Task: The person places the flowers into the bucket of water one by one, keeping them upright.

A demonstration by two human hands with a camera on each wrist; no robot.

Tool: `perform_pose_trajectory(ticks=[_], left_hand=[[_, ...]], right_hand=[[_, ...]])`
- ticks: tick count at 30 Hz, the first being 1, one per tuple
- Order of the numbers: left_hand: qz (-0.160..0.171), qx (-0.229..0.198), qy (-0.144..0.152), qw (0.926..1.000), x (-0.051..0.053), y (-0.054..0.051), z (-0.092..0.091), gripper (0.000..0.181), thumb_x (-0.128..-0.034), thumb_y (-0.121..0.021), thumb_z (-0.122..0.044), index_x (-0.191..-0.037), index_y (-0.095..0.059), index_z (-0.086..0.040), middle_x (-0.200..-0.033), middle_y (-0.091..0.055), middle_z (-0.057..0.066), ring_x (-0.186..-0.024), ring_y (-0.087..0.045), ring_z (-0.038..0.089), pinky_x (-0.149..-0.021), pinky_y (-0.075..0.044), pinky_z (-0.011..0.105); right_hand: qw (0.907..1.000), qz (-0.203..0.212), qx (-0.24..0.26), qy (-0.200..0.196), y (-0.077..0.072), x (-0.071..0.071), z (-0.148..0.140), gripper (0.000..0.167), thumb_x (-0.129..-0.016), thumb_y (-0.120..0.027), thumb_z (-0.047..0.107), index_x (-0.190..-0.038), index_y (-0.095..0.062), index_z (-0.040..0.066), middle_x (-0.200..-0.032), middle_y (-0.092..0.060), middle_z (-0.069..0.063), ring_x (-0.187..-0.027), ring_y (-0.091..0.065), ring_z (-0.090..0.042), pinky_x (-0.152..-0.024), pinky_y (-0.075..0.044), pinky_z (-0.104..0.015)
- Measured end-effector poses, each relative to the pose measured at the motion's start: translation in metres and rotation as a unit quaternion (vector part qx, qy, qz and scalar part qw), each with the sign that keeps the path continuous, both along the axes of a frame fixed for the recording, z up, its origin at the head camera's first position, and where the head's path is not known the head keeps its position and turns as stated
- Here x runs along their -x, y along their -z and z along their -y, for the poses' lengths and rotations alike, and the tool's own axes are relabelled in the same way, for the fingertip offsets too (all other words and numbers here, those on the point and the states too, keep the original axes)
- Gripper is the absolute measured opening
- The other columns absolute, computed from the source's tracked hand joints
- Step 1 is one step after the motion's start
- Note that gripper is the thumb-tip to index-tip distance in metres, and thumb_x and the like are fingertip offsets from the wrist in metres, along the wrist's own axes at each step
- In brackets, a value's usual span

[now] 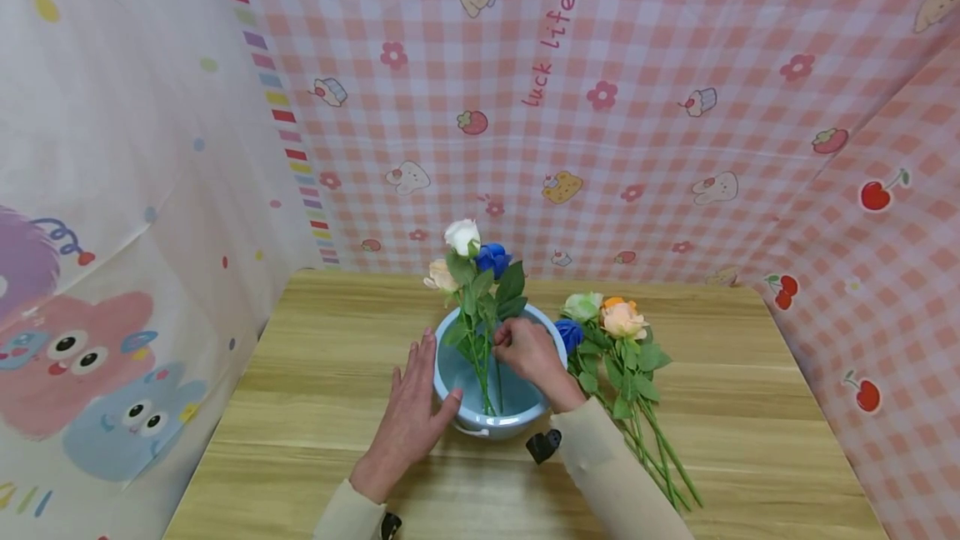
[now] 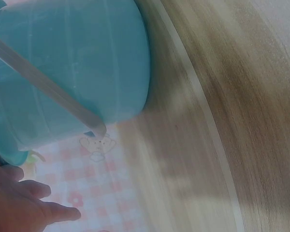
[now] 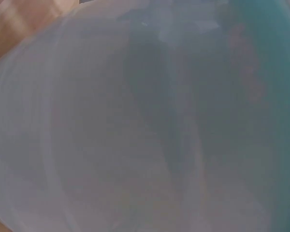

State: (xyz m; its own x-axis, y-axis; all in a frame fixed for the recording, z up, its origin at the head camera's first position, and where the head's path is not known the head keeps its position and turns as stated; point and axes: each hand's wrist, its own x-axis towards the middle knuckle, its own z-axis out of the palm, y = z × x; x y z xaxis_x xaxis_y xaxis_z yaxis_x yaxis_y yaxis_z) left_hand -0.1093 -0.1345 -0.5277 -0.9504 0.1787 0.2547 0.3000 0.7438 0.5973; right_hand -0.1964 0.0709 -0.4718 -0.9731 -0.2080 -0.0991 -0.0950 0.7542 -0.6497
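Observation:
A light blue bucket [image 1: 450,382] stands on the table with artificial roses leaning in it: a white rose [image 1: 462,237], a pale peach rose [image 1: 441,275] and a blue rose [image 1: 492,260]. My right hand [image 1: 531,355] reaches over the bucket's right rim and pinches a stem, apparently the blue rose's. Along the left side of the rim, my left hand [image 1: 411,407] rests with its fingers straight and spread. In the left wrist view, that hand [image 2: 19,203] is beside the bucket wall [image 2: 72,63]. The bucket's wall [image 3: 111,121] fills the right wrist view, hiding the right hand there.
Right of the bucket lie more roses: a pale green one [image 1: 582,307], a blue one [image 1: 569,335] and a peach one [image 1: 624,319], their stems [image 1: 663,448] pointing toward the front. Patterned cloth [image 1: 555,123] hangs behind the wooden table [image 1: 315,373].

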Motion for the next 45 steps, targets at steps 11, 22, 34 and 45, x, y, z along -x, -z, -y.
perform_pose_trajectory(ticks=[11, 22, 34, 45], left_hand=[[0.005, 0.000, 0.000, 1.0000, 0.000, 0.000, 0.000, 0.087, -0.1015, -0.052, -0.048, -0.165, -0.015, -0.002, -0.173, -0.013, 0.011, -0.155, -0.019, 0.041, -0.114, -0.020, 0.077], [-0.001, -0.001, -0.002, 1.0000, 0.000, 0.002, 0.000, 0.086, -0.1012, -0.053, -0.045, -0.165, -0.015, -0.002, -0.173, -0.013, 0.012, -0.155, -0.020, 0.042, -0.114, -0.020, 0.077], [0.003, 0.000, -0.004, 1.0000, 0.000, 0.002, 0.000, 0.086, -0.1017, -0.051, -0.048, -0.166, -0.014, -0.004, -0.173, -0.013, 0.011, -0.155, -0.019, 0.042, -0.115, -0.019, 0.076], [-0.004, -0.002, 0.000, 1.0000, -0.001, 0.002, 0.000, 0.086, -0.1019, -0.051, -0.047, -0.165, -0.015, -0.003, -0.173, -0.012, 0.010, -0.155, -0.019, 0.042, -0.115, -0.020, 0.076]], right_hand=[[0.9997, 0.019, -0.009, -0.015, -0.002, -0.002, -0.001, 0.013, -0.090, -0.078, 0.013, -0.101, -0.077, 0.006, -0.090, -0.075, -0.003, -0.079, -0.069, -0.016, -0.069, -0.058, -0.032], [1.0000, 0.004, -0.003, -0.006, -0.023, -0.020, -0.011, 0.040, -0.097, -0.073, 0.029, -0.128, -0.069, 0.004, -0.115, -0.075, -0.010, -0.103, -0.072, -0.028, -0.084, -0.059, -0.045], [0.9842, -0.143, 0.103, 0.015, -0.019, -0.043, -0.032, 0.040, -0.100, -0.068, 0.033, -0.131, -0.069, 0.008, -0.128, -0.071, -0.012, -0.109, -0.069, -0.033, -0.089, -0.058, -0.051], [0.9607, -0.244, 0.129, 0.027, -0.005, -0.060, -0.058, 0.043, -0.100, -0.068, 0.030, -0.135, -0.067, 0.004, -0.143, -0.062, -0.013, -0.133, -0.056, -0.036, -0.106, -0.047, -0.059]])
